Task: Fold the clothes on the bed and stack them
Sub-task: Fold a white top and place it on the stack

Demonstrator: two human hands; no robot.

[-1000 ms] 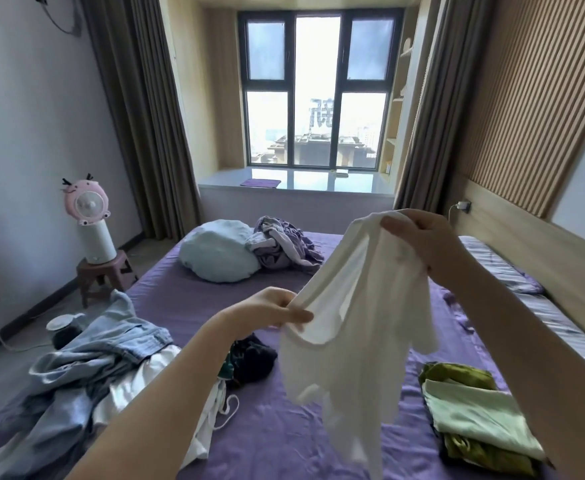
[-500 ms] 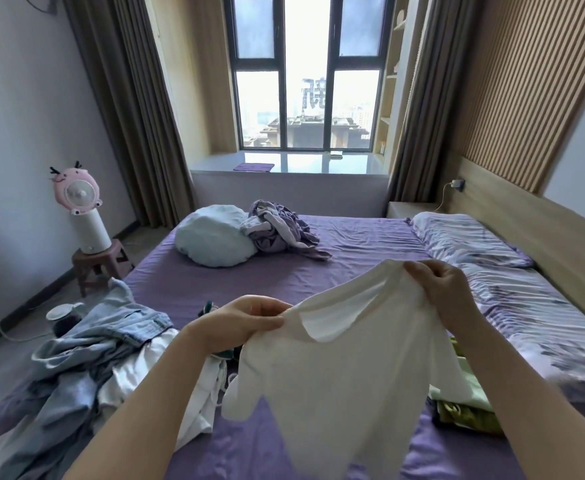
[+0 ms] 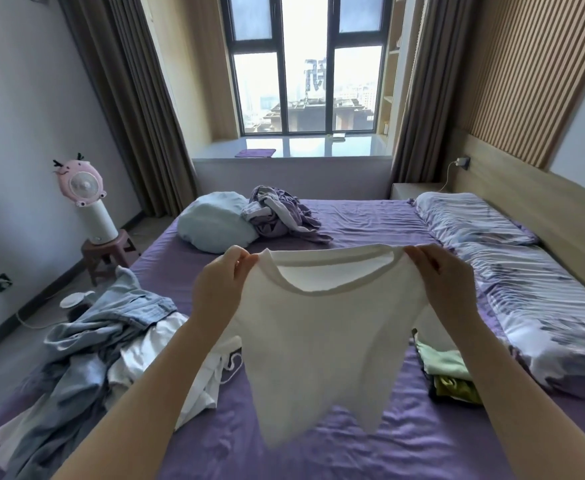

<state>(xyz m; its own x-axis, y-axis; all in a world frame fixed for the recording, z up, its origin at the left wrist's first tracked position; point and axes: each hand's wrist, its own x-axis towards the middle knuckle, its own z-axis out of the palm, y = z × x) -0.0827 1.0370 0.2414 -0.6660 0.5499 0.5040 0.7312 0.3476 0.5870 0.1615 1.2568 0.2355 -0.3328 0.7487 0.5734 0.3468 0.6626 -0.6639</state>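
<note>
Two-handed shoulder grip on white shirt (image 3: 315, 327) above bed (image 3: 364, 220).

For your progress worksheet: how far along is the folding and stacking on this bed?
Done: a small folded stack of green pieces lies on the bed. In hand: the left hand and right hand pinch a white top by its shoulders, unfolded. Left: the denim and white heap and the purple bundle.

No lettering can be read anywhere in the room.
</note>
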